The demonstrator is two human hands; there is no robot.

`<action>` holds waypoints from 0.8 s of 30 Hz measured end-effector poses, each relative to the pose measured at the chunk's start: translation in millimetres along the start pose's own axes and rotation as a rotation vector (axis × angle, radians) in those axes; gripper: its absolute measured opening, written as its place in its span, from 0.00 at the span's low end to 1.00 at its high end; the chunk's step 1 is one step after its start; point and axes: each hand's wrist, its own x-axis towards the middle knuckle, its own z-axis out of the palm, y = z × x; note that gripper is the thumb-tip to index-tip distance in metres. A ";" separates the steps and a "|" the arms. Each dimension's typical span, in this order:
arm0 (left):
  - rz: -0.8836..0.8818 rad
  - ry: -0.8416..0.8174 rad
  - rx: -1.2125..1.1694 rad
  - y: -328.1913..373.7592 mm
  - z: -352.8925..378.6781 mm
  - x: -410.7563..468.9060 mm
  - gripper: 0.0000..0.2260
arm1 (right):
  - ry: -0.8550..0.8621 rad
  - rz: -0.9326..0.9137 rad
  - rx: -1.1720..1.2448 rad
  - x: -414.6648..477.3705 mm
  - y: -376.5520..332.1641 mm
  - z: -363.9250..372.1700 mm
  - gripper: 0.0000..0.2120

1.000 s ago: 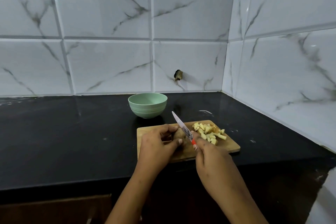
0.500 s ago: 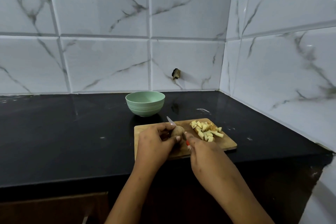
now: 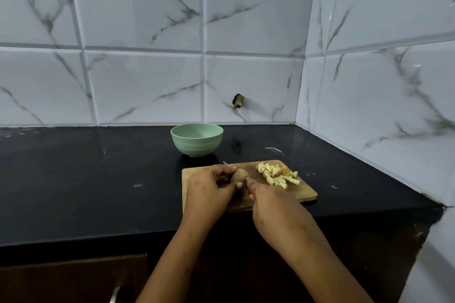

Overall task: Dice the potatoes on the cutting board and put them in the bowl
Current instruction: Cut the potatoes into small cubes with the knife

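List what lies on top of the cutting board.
On the cutting board: diced potato piled at its right end, and a whole potato gripped by the left hand. The right hand holds a knife, its blade mostly hidden behind the potato.

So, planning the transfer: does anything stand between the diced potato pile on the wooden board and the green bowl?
Nothing visible does. The pale diced potato pieces lie on the wooden cutting board; the mint green bowl stands behind it, bare black counter between. The left hand holds a brown potato beside that route.
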 end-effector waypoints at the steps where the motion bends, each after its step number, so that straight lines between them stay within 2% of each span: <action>1: -0.009 0.004 -0.005 -0.1 -0.3 0.2 0.13 | -0.006 -0.004 -0.004 -2.5 1.3 0.6 0.25; 7: -0.033 -0.011 0.004 -0.1 -2.1 1.9 0.13 | -0.039 0.017 -0.024 -12.0 5.6 -1.3 0.25; 13: -0.023 0.001 0.010 0.7 -0.2 0.3 0.12 | -0.084 0.029 -0.093 1.5 -5.0 -2.2 0.18; 21: -0.109 -0.018 -0.020 -1.9 -4.9 4.2 0.12 | -0.107 0.036 -0.054 -21.9 -0.3 1.9 0.22; 24: -0.120 -0.043 -0.049 -2.4 -5.7 4.0 0.12 | -0.100 0.033 -0.068 -18.6 -1.0 -0.6 0.19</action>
